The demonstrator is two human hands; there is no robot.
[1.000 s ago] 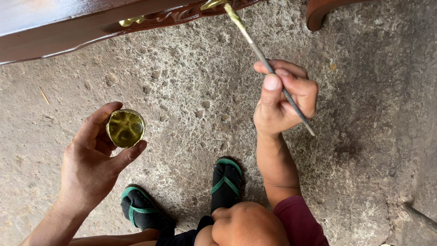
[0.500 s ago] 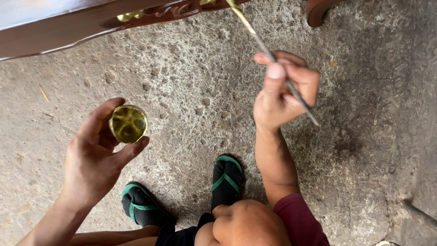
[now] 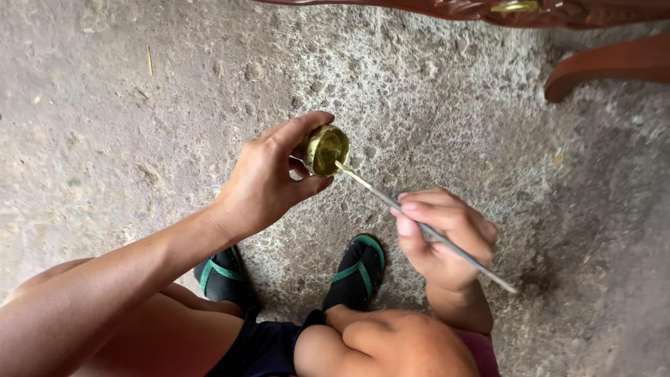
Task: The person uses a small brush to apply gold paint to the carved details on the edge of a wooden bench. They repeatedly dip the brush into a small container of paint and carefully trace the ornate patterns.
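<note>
Squatting low, the person has two black sandals with green straps (image 3: 352, 272) planted on the rough concrete floor (image 3: 125, 126). Just above them the right hand (image 3: 447, 241) pinches a thin paintbrush (image 3: 426, 229), fingers closed around its handle. The brush tip dips into a small round tin of gold paint (image 3: 326, 149), gripped between the thumb and curled fingers of the left hand (image 3: 269, 181). Farther off, carved reddish-brown wooden furniture (image 3: 600, 63) runs along the top edge.
</note>
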